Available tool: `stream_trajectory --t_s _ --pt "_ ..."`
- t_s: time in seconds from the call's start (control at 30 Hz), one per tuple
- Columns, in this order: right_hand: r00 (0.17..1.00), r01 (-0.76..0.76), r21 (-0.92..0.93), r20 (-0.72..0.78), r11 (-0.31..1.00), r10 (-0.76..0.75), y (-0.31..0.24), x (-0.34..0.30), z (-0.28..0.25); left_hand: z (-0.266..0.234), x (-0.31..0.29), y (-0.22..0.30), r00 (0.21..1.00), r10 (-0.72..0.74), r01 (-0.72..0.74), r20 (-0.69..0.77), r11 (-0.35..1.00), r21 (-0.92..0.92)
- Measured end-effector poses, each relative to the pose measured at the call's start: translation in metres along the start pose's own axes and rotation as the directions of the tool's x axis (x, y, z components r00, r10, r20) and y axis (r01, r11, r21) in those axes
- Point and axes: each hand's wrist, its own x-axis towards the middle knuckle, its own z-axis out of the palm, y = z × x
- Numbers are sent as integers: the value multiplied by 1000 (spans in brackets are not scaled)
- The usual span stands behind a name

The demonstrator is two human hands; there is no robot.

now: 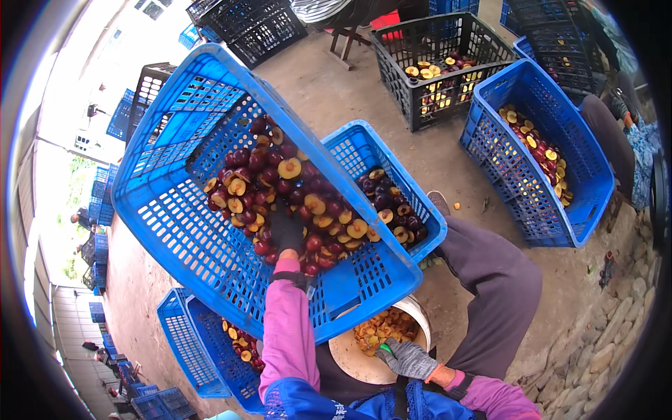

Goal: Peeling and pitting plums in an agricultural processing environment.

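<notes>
My left hand [285, 229], in a dark glove, reaches into a tilted large blue plastic crate [210, 73]. It touches a heap of dark red plums [315, 203], many cut in half with yellow flesh showing. The fingers blend into the dark fruit, so their shape is hidden. Closed around a small green-handled tool [386, 347] is my right hand [411, 360], in a grey knit glove; the tool's working end cannot be made out. That hand is at the rim of a white bucket [343, 353] between my legs, which holds orange-brown fruit pieces [383, 329].
A smaller blue crate [350, 136] with dark plums stands behind the large one. Further right are a blue crate [588, 203] and a black crate [413, 105], both with cut plums. More blue crates [192, 350] stand lower left. A stone edge [609, 336] runs along the right, near another person's leg [607, 133].
</notes>
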Motion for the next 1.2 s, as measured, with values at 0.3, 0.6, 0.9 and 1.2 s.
stream_trajectory --t_s 0.3,0.6,0.9,1.2 --pt "841 410 -534 -92 739 -533 47 3 28 -71 -68 25 891 365 147 268 326 -934" --pt "667 280 -358 -595 891 -448 -61 -11 -69 -139 -228 67 762 496 622 416 -385 -682" --pt "837 243 -397 -375 885 -398 -75 -41 -67 -144 -276 69 830 554 0 65 117 -993" --pt "822 383 -466 -221 798 -524 -49 -51 -51 -160 -312 83 863 411 -426 -294 277 -861"
